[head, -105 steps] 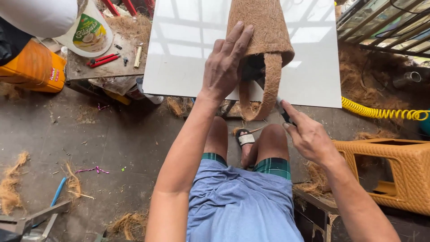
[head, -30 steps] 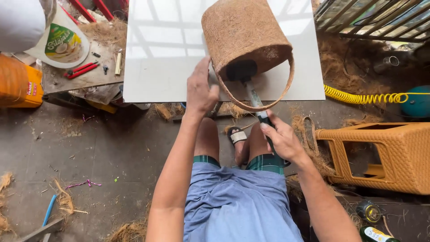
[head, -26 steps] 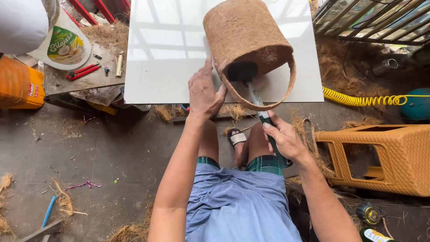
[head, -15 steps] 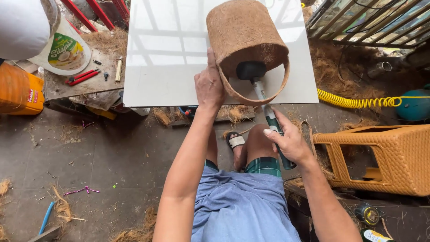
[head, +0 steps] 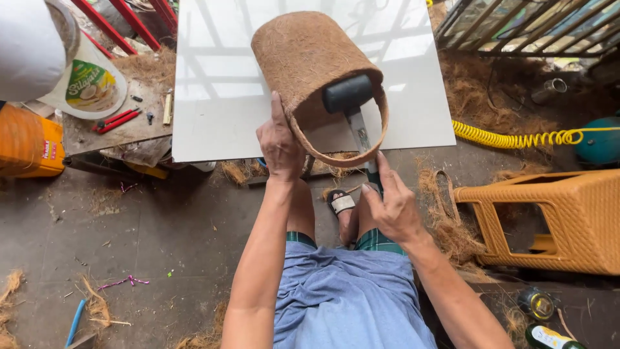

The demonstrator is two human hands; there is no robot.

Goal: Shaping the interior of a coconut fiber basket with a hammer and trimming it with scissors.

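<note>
A brown coconut-fibre pot [head: 303,58] lies on its side on a white board [head: 213,84], its mouth towards me. My left hand [head: 279,142] grips the pot's near left rim. My right hand [head: 391,205] holds the handle of a black rubber mallet [head: 349,95], whose head is inside the pot's mouth against the inner wall.
A yellow woven plastic stool [head: 555,220] lies on its side at the right. A yellow coiled hose [head: 510,138] runs behind it. An orange container [head: 26,145], a white tub [head: 84,87] and red tools [head: 116,119] sit at the left. Loose fibre scraps and bottles [head: 542,310] lie on the floor.
The pot was turned from hanging mouth-down to lying on its side on the board. My right hand brought the mallet head into the pot's mouth; my left hand shifted to the rim.
</note>
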